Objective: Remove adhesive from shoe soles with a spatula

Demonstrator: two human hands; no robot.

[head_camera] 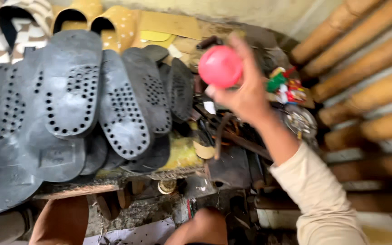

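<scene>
1. Right hand (246, 97) is raised over the cluttered tabletop (232, 168); its fingers (246, 59) curl around a pink ball (220, 66), held clear of everything.
2. Black soles (73, 104) lie stacked left of the fingers, untouched.
3. Left hand (203, 227) sits low, below the fingers; grip unclear.

right hand (246, 97) around pink round lid (220, 66) above black soles (73, 90)

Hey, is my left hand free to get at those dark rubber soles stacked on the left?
Probably yes. The left hand is low near the bottom edge and seems to hold nothing, and the dark rubber soles lie uncovered up and to its left. The right hand is busy with the pink round lid.
</scene>
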